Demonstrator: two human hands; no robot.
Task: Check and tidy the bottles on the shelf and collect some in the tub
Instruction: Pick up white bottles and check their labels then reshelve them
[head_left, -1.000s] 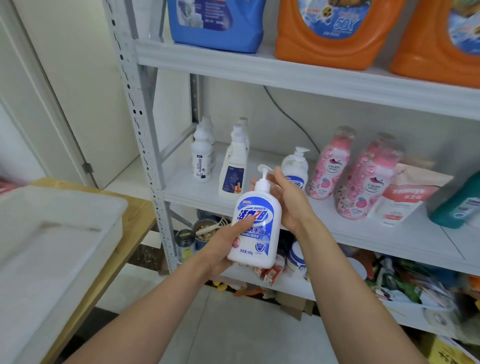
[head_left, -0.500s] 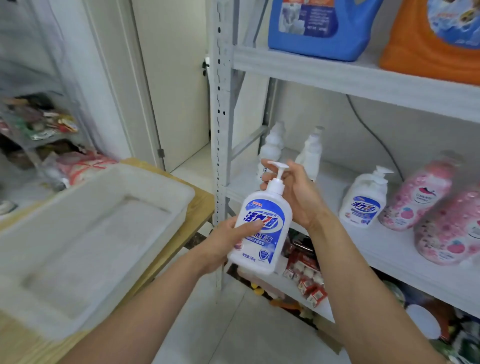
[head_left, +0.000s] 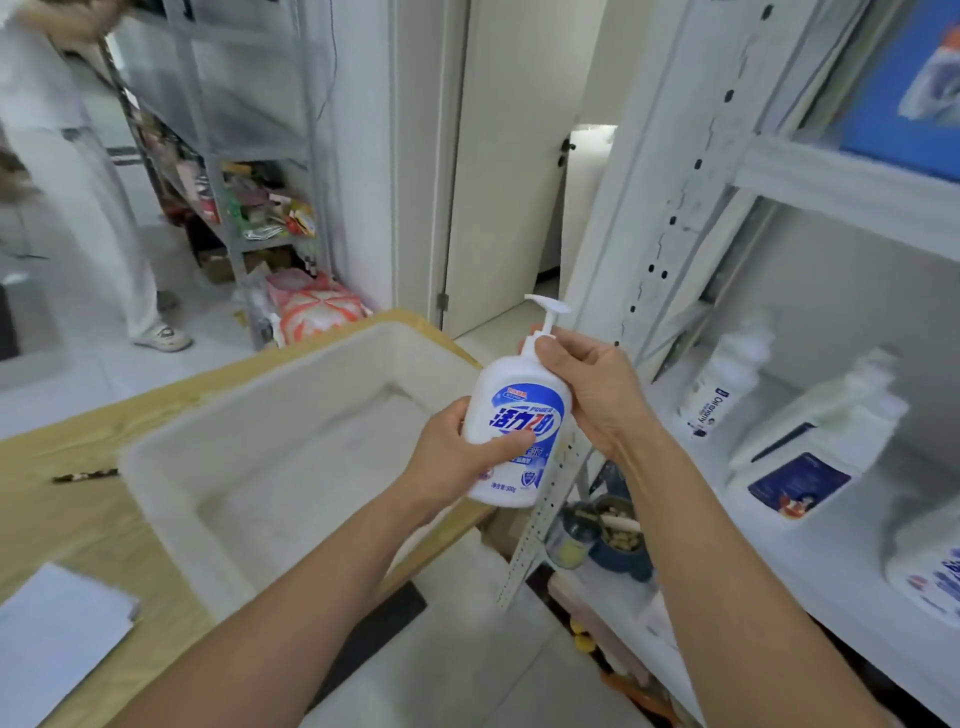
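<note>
I hold a white pump bottle (head_left: 522, 415) with a blue label in both hands, in the air at the right rim of the white tub (head_left: 171, 452). My left hand (head_left: 457, 457) grips the bottle's lower body, thumb across the label. My right hand (head_left: 592, 389) wraps the neck and shoulder just under the pump head. The tub sits on a wooden table (head_left: 62, 519) and looks empty inside. On the shelf (head_left: 841, 566) at right stand a slim white bottle (head_left: 722, 384), a white spray bottle (head_left: 821, 447) with a dark label, and part of another pump bottle (head_left: 930, 571).
The grey shelf upright (head_left: 670, 249) stands just behind the bottle. A blue jug (head_left: 904, 88) sits on the upper shelf. White paper (head_left: 57, 639) lies on the table's near left. A person in white (head_left: 78, 171) stands at far left by another stocked rack (head_left: 249, 208). Jars (head_left: 613, 535) sit on the lower shelf.
My view has swung left, away from the shelf and toward the tub. Both hands have carried the pump bottle leftward to the tub's right rim; the grips are unchanged.
</note>
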